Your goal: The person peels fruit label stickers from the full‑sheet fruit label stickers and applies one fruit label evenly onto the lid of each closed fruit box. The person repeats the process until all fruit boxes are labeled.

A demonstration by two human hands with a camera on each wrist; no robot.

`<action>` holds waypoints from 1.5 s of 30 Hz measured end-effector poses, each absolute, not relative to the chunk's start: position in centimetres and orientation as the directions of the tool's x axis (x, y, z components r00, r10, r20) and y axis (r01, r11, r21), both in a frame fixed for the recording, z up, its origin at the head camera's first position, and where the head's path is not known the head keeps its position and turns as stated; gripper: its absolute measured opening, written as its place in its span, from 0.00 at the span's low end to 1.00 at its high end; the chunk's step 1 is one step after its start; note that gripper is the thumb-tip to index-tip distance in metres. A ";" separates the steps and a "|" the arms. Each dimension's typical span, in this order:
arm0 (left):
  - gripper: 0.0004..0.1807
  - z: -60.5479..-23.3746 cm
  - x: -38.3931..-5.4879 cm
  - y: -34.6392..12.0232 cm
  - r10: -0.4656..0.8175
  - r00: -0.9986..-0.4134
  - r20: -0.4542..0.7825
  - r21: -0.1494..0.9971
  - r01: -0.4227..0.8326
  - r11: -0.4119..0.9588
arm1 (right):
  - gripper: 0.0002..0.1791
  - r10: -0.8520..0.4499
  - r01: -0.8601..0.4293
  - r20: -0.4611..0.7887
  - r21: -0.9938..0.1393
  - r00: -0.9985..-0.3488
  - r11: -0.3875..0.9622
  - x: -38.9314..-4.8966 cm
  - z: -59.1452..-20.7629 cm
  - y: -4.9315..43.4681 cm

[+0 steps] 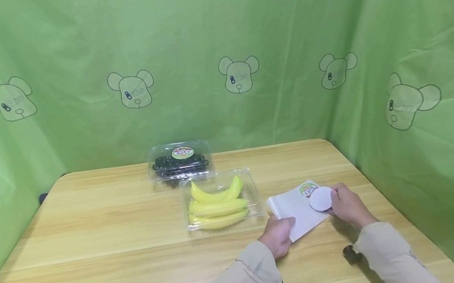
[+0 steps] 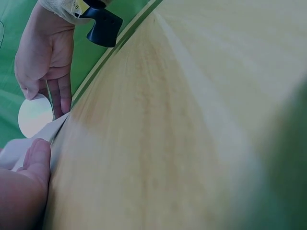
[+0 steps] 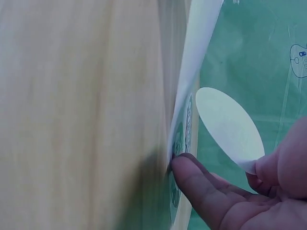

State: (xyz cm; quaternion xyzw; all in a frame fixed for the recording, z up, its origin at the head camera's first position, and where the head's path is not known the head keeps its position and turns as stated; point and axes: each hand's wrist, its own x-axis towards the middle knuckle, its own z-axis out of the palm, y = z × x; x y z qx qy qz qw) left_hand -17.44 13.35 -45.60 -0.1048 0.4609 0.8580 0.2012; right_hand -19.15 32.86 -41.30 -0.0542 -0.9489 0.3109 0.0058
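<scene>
My left hand grips a white sheet of stickers by its near left edge, thumb on top. A round sticker, pale side facing up, is pinched at its edge by my right hand. It stands off the sheet, beside a printed round label on the sheet's far edge. In the right wrist view the sticker hangs from the thumb, while another finger touches the sheet's edge. The left wrist view shows the left thumb along the sheet.
Left of the sheet, a clear plastic box contains several yellow bananas. Behind it, another clear box with dark fruit bears a round label. Green curtains enclose the wooden table.
</scene>
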 end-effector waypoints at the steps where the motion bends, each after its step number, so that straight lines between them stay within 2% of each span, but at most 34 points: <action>1: 0.19 -45.6 -17.5 13.3 0.257 -0.897 -0.360 0.745 -0.443 -0.499 | 0.17 0.104 0.094 -0.017 -0.589 -0.994 0.802 -19.2 -41.2 32.9; 8: 0.19 -45.4 -17.4 12.9 0.315 -0.892 -0.324 0.718 -0.448 -0.532 | 0.20 0.111 0.102 -0.020 -0.579 -0.994 0.809 -19.4 -41.2 33.6; 21: 0.16 -45.3 -17.2 12.5 0.331 -0.881 -0.338 0.718 -0.469 -0.515 | 0.20 0.148 0.138 -0.031 -0.588 -0.988 0.797 -20.0 -41.6 35.2; 28: 0.11 -45.2 -17.0 12.3 0.309 -0.878 -0.367 0.734 -0.477 -0.483 | 0.19 0.143 0.121 -0.009 -0.595 -0.990 0.795 -19.9 -41.6 35.4; 37: 0.04 -44.3 -16.2 11.9 0.238 -0.875 -0.421 0.780 -0.483 -0.397 | 0.21 0.166 0.160 -0.047 -0.617 -0.985 0.771 -20.0 -41.7 35.2; 45: 0.10 -43.7 -16.0 11.1 0.256 -0.860 -0.441 0.794 -0.507 -0.335 | 0.21 0.164 0.148 -0.033 -0.624 -0.986 0.767 -20.0 -41.9 35.3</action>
